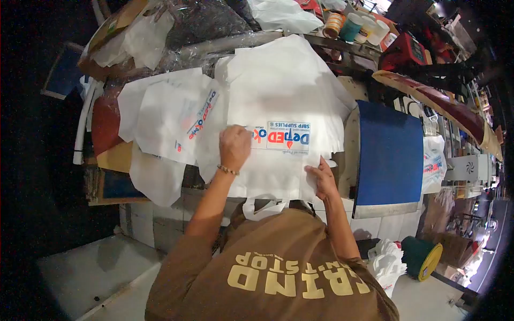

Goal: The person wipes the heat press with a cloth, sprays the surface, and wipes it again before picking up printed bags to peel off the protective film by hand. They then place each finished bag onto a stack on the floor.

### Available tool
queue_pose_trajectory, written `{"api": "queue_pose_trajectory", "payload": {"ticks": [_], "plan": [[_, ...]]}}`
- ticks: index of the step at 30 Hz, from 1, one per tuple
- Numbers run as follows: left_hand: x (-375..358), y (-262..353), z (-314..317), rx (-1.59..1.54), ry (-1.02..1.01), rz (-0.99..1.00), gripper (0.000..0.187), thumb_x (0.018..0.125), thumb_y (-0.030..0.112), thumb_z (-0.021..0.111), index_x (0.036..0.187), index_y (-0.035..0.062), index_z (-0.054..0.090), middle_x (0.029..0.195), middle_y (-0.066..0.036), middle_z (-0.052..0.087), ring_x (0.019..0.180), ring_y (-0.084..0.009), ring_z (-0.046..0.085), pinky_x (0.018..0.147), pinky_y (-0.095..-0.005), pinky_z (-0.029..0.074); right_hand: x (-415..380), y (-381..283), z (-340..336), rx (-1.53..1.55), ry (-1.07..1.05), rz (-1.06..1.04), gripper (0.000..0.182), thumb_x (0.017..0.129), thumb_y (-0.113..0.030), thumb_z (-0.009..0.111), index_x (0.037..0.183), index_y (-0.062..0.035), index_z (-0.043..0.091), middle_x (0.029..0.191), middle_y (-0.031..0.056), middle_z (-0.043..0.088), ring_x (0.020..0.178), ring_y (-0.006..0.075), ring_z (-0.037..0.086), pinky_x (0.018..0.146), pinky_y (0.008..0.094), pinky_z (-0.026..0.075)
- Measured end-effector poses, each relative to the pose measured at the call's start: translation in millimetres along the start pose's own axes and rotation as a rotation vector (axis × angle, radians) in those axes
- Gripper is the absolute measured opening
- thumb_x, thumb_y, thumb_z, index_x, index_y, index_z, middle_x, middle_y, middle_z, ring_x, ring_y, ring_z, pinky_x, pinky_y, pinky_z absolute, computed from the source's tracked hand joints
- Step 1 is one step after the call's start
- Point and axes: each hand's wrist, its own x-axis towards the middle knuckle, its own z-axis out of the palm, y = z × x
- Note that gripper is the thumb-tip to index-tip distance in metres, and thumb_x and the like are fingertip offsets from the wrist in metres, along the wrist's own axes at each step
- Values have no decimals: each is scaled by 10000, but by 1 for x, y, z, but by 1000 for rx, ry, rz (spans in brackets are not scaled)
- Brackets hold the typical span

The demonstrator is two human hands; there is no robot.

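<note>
A large white bag (284,96) with a red and blue printed logo lies flat on a stack in front of me. My left hand (235,145), with a beaded bracelet at the wrist, rests curled on the bag over the left end of the print. Its fingers are closed, and what they hold, if anything, is hidden. At the bag's lower right edge is my right hand (323,179), thumb and forefinger apart, touching the white material. More printed white bags (171,115) lie overlapping to the left.
A blue panel (389,155) stands right of the bags. Cups (350,27) and a red device (409,49) are at the back right. Clear plastic (203,24) lies at the back left. A green bucket (420,257) and a white bundle (386,262) are at the lower right.
</note>
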Motion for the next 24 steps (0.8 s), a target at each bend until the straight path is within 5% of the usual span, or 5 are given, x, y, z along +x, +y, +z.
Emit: {"api": "queue_pose_trajectory", "payload": {"ticks": [14, 24], "plan": [[-29, 52, -9, -105, -45, 114, 117, 700, 50, 721, 794, 118, 710, 827, -1, 628, 773, -223, 579, 674, -378, 418, 2, 3, -1, 36, -4, -26, 552, 825, -12, 646, 1351, -62, 490, 1106, 63, 664, 884, 146, 636, 741, 266, 514], [-31, 63, -24, -248, -149, 203, 61, 722, 20, 679, 782, 27, 673, 1101, -79, 693, 1001, -270, 625, 873, -402, 473, 5, 9, -6, 32, 75, -29, 520, 834, -24, 656, 1329, -41, 497, 1067, 60, 663, 885, 144, 632, 756, 271, 511]]}}
